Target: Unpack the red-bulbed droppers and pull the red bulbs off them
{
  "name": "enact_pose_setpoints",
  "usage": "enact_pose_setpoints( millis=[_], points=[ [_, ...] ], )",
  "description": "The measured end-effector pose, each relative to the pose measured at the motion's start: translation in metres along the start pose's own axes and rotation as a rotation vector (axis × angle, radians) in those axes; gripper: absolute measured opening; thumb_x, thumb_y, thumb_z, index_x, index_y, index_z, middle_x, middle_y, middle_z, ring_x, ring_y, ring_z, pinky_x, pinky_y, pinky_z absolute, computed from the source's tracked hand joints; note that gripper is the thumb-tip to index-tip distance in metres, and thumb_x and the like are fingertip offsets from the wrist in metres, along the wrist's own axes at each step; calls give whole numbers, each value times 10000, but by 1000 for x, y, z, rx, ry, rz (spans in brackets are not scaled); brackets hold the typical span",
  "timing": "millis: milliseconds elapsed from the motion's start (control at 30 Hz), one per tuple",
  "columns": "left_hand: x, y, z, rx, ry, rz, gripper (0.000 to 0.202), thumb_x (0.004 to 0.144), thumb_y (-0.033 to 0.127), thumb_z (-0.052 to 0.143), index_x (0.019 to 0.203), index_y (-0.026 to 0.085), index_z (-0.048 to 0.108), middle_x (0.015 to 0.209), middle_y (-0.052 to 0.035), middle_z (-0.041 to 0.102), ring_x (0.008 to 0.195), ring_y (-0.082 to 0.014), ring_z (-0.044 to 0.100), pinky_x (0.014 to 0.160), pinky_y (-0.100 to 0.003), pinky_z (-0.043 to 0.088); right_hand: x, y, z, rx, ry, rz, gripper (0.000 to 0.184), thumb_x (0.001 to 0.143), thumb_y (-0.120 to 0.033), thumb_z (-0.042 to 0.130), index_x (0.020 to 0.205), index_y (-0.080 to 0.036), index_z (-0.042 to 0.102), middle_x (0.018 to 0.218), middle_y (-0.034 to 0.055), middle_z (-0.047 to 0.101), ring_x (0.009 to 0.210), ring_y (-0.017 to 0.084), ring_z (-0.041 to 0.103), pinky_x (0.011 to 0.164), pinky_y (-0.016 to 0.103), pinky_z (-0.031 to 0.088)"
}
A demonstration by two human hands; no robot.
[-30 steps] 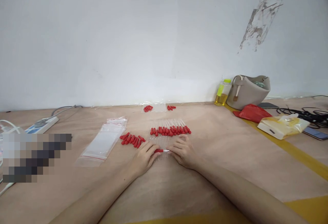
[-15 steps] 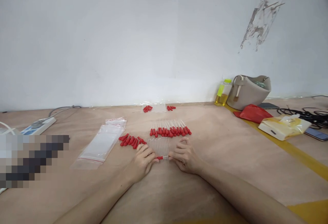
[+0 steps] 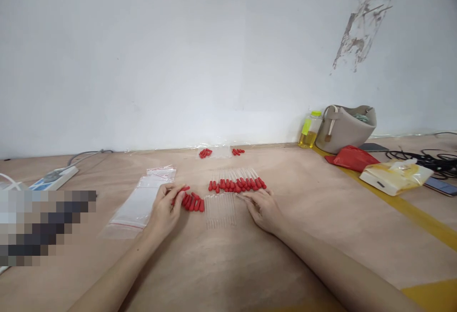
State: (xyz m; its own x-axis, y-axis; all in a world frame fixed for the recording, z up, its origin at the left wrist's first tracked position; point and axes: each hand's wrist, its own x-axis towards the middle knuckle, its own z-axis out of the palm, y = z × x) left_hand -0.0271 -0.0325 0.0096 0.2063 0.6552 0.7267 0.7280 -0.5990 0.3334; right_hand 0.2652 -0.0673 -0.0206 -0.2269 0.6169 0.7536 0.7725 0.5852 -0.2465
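Observation:
My left hand point(image 3: 167, 207) pinches a red rubber dropper bulb point(image 3: 184, 188) between thumb and fingers, over a loose pile of red bulbs point(image 3: 193, 202). My right hand point(image 3: 263, 208) reaches to the upper right end of a row of bare glass tubes point(image 3: 220, 212); its fingers are drawn together there, and what they hold is too small to make out. Behind that row lie finished glass droppers point(image 3: 237, 174), their red bulbs pointing toward me.
Clear zip bags point(image 3: 137, 202) lie on the left, by a power strip point(image 3: 55, 177). Along the wall is plastic with more red bulbs point(image 3: 205, 152). To the right stand a bottle point(image 3: 310, 131), a grey bag point(image 3: 346, 128), a red pouch point(image 3: 353, 158) and a tissue pack point(image 3: 396, 176).
The hands have parted from the red bulb and glass tube they held together in front. My left hand has moved left to the bulb pile; my right has shifted slightly back and right.

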Motion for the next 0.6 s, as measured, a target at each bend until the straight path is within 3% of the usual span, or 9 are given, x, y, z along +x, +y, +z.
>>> enact_pose_setpoints(
  millis=[133, 300, 433, 600],
  points=[
    [9, -18, -9, 76, 5, -181, 317, 809, 278, 394, 1004, 152, 610, 867, -72, 521, 789, -173, 551, 660, -293, 486, 2, -2, 13, -21, -39, 46, 139, 809, -186, 430, 780, -177, 565, 617, 14, 589, 620, 138, 484, 706, 295, 281],
    [8, -27, -14, 52, -58, -299, 321, 794, 326, 437, 1059, 183, 549, 886, -37, 572, 695, -135, 564, 622, -253, 481, 1, -2, 19, -96, -68, -68, 135, 791, -158, 445, 711, -181, 551, 632, 10, 590, 647, 137, 483, 742, 313, 280],
    [6, -28, -13, 106, -94, -311, 298, 776, 371, 475, 998, 184, 544, 857, -32, 601, 694, -147, 558, 556, -234, 451, 3, -7, 16, -69, -109, -105, 118, 802, -241, 491, 784, -196, 599, 723, 20, 630, 714, 147, 505, 782, 336, 281],
    [5, -37, -11, 187, -133, -253, 219, 787, 356, 452, 893, 199, 561, 880, -24, 620, 721, -157, 559, 617, -254, 438, 6, -12, 10, -51, -185, -112, 251, 754, -430, 561, 886, -229, 630, 792, 27, 644, 815, 179, 519, 859, 385, 269]
  ],
)
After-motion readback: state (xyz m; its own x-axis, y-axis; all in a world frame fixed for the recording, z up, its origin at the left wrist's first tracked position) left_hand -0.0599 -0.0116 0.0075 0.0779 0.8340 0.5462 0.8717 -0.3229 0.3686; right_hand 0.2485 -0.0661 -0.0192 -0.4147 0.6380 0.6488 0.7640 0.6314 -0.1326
